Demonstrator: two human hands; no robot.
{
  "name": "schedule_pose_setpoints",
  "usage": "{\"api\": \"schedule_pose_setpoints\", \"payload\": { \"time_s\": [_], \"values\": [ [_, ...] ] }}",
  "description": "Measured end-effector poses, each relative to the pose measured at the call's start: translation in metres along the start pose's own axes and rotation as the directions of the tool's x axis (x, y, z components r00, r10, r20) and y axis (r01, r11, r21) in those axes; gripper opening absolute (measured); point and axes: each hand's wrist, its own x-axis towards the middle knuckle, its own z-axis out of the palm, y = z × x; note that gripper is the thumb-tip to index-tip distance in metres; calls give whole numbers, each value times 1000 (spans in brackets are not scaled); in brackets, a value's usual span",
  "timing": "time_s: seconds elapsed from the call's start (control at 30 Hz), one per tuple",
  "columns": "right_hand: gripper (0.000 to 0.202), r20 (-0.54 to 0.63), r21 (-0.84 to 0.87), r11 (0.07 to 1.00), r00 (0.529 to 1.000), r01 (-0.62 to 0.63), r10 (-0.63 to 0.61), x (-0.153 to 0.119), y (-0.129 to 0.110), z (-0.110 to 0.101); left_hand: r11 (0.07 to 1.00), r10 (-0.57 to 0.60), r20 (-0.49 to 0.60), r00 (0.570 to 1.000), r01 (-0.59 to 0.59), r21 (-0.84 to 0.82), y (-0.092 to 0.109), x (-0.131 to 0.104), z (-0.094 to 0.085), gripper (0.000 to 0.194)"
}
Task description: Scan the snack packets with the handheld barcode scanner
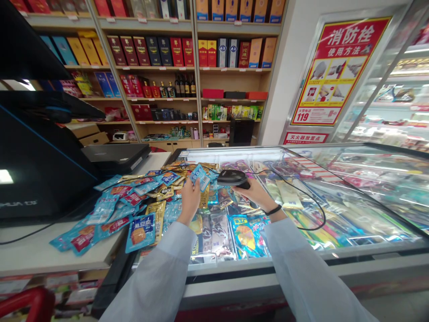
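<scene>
Head cam, only view: we're standing at a shop counter [40,255] w/ a glass-top freezer [368,250] butting up to it on the right

Left hand [189,200] is raised over the counter/freezer seam, fingers pinching a small blue packet [200,175] by its lower edge; packet held up, tilted, face toward the scanner

Right hand [256,194] wraps a black scanner [232,178], fingers curled tight round the handle, head pointing left at the packet. Scanner and packet are just beside each other, small gap, not touching. Black band on the right wrist. Scanner cable [311,201] loops off right across the freezer glass and back toward the wrist

Both sleeves light grey-white

Pile of snack packets [134,201], mostly blue, some gold, spread over the counter's right end and spilling onto the freezer lid, directly under and left of the left hand. One bigger blue packet lies near the counter's front edge

Left side: black POS screen [36,174], back toward us, w/ a flat grey unit [115,156] beside it

Freezer holds bagged frozen goods under the glass. Behind: wooden shelves [197,67] of boxed bottles, red/yellow fire-hydrant poster [335,67] on the right wall, fridge doors far right. Red cart handle bottom left corner, blurred
</scene>
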Motion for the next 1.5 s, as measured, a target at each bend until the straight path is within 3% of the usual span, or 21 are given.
{"api": "schedule_pose_setpoints", "payload": {
  "time_s": [0.97,1.1,1.27,1.4,1.5],
  "values": [
    [31,24,59,998,1000,5,-7,-2,-5,-3,1000,3,-2,1000,-3,-10,-6,2,3,25],
    [32,4,42,999,1000,5,-5,-2,-7,-6,997,-52,154,987,61,-55,-10,0,10,22],
    [30,-49,9,999,998,-48,48,-1,4,-22,996,-87,397,914,85,22,-5,-22,29,25],
    [32,-85,74,993,992,-88,94,-8,21,-47,998,-69,479,875,59,36,17,-44,48,25],
    [33,-128,112,990,987,-84,98,-17,30,-68,993,-121,555,823,96,73,43,-59,66,24]
  ]
}}
